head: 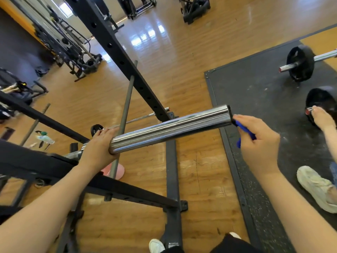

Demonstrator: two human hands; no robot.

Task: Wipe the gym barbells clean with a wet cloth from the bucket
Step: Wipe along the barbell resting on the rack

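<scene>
A shiny chrome barbell sleeve [171, 128] juts toward me from the black rack, its end cap at the right. My left hand [102, 143] grips the sleeve near its inner collar. My right hand [259, 143] holds a blue cloth [243, 133] and presses it against the sleeve's end cap. The rest of the bar is hidden behind my left hand and the rack. No bucket shows in this view.
The black rack upright [116, 52] and base beams [171, 189] surround the bar. A pink object [118, 170] sits on the wood floor under it. On the black mat [255, 99] lie a loaded barbell [300, 63], another person's hand [322, 117] and shoe [317, 187].
</scene>
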